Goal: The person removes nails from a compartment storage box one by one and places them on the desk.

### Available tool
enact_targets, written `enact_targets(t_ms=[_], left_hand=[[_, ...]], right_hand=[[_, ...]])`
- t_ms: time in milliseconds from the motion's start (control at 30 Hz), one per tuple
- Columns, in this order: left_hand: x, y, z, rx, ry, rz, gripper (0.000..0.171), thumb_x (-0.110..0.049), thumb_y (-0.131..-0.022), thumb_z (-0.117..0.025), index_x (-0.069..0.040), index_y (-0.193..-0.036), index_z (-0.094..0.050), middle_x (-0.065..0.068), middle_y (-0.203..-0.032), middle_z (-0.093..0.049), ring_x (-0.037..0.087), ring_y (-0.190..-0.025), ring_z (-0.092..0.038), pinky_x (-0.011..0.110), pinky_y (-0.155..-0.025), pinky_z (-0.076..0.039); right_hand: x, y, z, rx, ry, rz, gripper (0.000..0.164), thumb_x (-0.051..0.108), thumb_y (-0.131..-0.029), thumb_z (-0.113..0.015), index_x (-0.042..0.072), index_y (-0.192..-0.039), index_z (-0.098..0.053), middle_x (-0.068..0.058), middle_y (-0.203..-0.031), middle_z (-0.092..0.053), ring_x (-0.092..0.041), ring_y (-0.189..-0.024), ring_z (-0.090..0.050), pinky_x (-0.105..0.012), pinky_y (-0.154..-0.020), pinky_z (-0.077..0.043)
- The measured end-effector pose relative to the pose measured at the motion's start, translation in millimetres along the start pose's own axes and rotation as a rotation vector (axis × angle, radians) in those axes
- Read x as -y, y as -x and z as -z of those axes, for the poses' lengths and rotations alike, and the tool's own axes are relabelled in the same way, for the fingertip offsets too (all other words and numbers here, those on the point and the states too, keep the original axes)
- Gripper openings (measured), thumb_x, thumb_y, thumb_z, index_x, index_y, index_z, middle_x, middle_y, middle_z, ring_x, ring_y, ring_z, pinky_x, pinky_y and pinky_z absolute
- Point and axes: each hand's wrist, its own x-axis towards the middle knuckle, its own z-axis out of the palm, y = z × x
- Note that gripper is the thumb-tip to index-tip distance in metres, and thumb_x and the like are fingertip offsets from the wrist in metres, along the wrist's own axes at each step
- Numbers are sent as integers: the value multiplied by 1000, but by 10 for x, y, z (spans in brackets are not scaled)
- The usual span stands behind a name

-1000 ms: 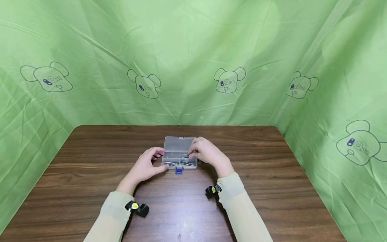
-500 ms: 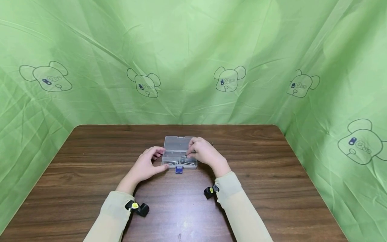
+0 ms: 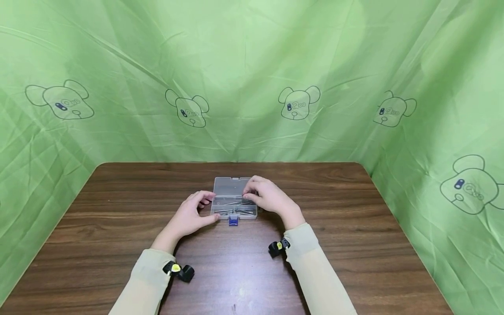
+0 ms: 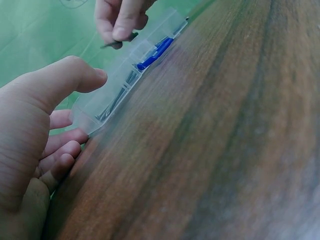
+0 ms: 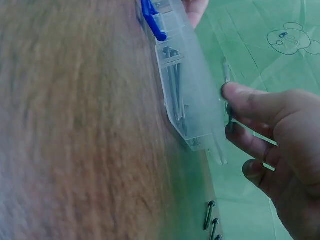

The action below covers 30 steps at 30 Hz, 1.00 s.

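The slim metal fastener [image 5: 226, 72] is probably light, stiff and slick — best pinched mid-shank — and sits between thumb and fingers of the right hand [image 3: 271, 197], bent inward over the clear box's [image 5: 200, 95] back right part. The left hand [image 3: 190, 216] grips the box's left end, thumb at the near corner.

One worktop [image 3: 118, 218] carries one box [image 3: 228, 187] with one blue latch [image 3: 233, 221]. Hands number two, one left hand [image 3: 190, 214] and one right hand [image 3: 271, 197]; black wrist devices [image 3: 179, 270], two. Metal fasteners: loose fasteners [image 5: 215, 229], three visible; held fasteners [image 5: 226, 71], at least one; boxed fasteners [image 5: 175, 90], several, overlapping too closely to count. Animal-head outlines [image 3: 299, 106] number five in the head view
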Motion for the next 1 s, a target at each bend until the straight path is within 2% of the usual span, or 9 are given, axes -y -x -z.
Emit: enact_targets(t_ms=[200, 433, 1000], left_hand=[[-10, -5, 1, -4, 10, -7, 64, -27, -82, -97, -9, -136, -68, 3, -123, -70, 21, -109, -65, 44, -96, -56], [-7, -5, 3, -6, 12, -8, 64, -27, -82, -97, -8, -137, -68, 4, -122, -70, 21, -109, -65, 43, -95, -56], [4, 3, -8, -2, 1, 1, 63, -29, -83, -96, -11, -137, -68, 2, -124, -70, 20, -109, -65, 44, -96, -55]], right_hand=[[-36, 13, 14, -29, -99, -7, 8, 15, -108, -71, 11, -112, -76, 0, -107, -72, -13, -96, -66, -33, -89, -57], [-51, 20, 60, -65, -196, -50, 10, 15, -108, -71, 10, -116, -76, 1, -107, -74, -13, -99, -68, -36, -91, -58], [-113, 161, 290, -144, -240, -160, 20, 10, -103, -72, 4, -122, -77, -1, -105, -74, -16, -96, -69, -32, -83, -58]])
